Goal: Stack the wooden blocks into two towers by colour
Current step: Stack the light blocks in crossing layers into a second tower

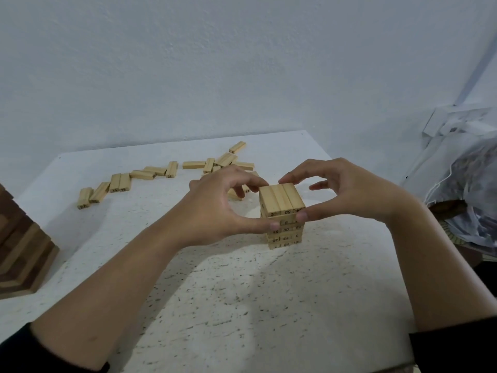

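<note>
On the speckled white table (215,292), we are squaring the pale tower (282,200), left hand (215,205) and right hand (357,195) both pinching its top layers; we should be pressing gently, evenly.

Worn items, 2 arms in view. left hand (215,205) and right hand (347,192): bare, forearms bare too. left sleeve (40,354): black, plain, cuff near elbow. right sleeve (454,345): black, plain, cuff likewise near elbow.
</note>
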